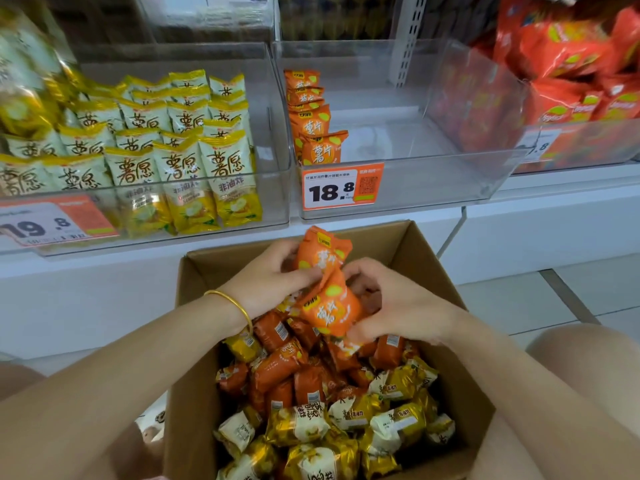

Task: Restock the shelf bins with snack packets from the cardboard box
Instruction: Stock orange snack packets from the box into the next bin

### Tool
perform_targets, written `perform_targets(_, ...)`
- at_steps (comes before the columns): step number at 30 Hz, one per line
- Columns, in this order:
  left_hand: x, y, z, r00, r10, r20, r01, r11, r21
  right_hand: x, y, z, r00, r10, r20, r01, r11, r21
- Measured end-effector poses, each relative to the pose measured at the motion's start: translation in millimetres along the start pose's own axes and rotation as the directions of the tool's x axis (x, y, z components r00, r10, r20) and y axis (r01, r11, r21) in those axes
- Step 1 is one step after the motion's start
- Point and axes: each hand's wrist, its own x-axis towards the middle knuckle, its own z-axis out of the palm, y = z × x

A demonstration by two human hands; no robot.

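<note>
An open cardboard box (460, 341) stands below the shelf, filled with several orange and yellow snack packets (311, 386). Over its far end my left hand (270, 282) grips an orange packet (320, 252) held upright. My right hand (398, 303) holds a second orange packet (332, 308) just below the first, and the two packets touch. The middle clear shelf bin (433, 188) holds one row of orange packets (313, 119) along its left wall; the rest of its floor is bare.
The left clear bin (273, 140) is packed with yellow packets (180, 150). The right bin (588, 147) holds red packets (568, 64). Orange price tags (341, 187) hang on the bin fronts. A white shelf ledge runs just behind the box. My knees flank the box.
</note>
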Motion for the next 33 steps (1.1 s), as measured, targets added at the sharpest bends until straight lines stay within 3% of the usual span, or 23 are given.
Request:
perform_targets(2, -1.5, 0.1, 2.6, 0.999, 0.048, 0.001, -0.048, 0.997, 0.052, -1.2, -1.6, 1.3, 0.998, -0.019, 0.053, 0.019, 1.000, -0.013)
perform_targets(5, -3.0, 7.7, 0.0, 0.998, 0.025, -0.058, -0.028, 0.998, -0.052, -7.0, -9.1, -12.5, 0.996, -0.019, 0.093, -0.017, 0.930, 0.368)
perform_targets(7, -6.5, 12.9, -3.5, 0.997, 0.066, -0.028, -0.067, 0.998, -0.019, -11.0, -13.2, -24.7, 0.992, -0.123, 0.016, 0.093, 0.825, 0.557)
perform_targets(9, -11.4, 19.0, -3.8, 0.991, 0.131, 0.028, -0.132, 0.991, 0.030, -12.9, -18.6, -35.0, 0.972, -0.219, -0.086, 0.230, 0.807, 0.544)
perform_targets(12, -14.4, 38.8, 0.9, 0.970, 0.226, 0.090, -0.233, 0.969, 0.079, -12.2, -34.7, -48.2, 0.954, -0.292, -0.074, 0.293, 0.846, 0.445)
perform_targets(16, -2.1, 83.5, -4.1, 0.932, 0.359, 0.057, -0.362, 0.899, 0.247, -7.9, -66.7, -70.4, 0.926, -0.368, -0.085, 0.368, 0.831, 0.417)
perform_targets(20, 21.9, 125.7, -24.9, 0.868, 0.496, -0.014, -0.477, 0.842, 0.252, 11.3, -101.7, -99.3, 0.858, -0.469, -0.207, 0.513, 0.780, 0.359)
perform_targets(22, 38.4, 138.9, -38.2, 0.799, 0.591, -0.109, -0.501, 0.755, 0.423, 21.9, -117.1, -113.1, 0.832, -0.487, -0.266, 0.553, 0.769, 0.320)
perform_targets(25, 65.3, 141.7, -61.1, 0.636, 0.760, -0.133, -0.336, 0.427, 0.839, 38.6, -125.8, -132.3, 0.801, -0.495, -0.337, 0.585, 0.769, 0.259)
perform_targets(27, 77.7, 138.2, -68.2, 0.687, 0.725, -0.048, -0.221, 0.272, 0.937, 50.9, -123.3, -139.7, 0.814, -0.482, -0.323, 0.559, 0.800, 0.216)
perform_targets(29, 82.5, 136.5, -64.0, 0.786, 0.618, -0.014, -0.158, 0.223, 0.962, 62.3, -117.0, -145.1, 0.843, -0.462, -0.274, 0.519, 0.832, 0.195)
perform_targets(33, 92.8, 142.4, -58.1, 0.862, 0.508, 0.013, -0.089, 0.125, 0.988, 71.8, -114.1, -153.0, 0.894, -0.427, -0.137, 0.447, 0.873, 0.196)
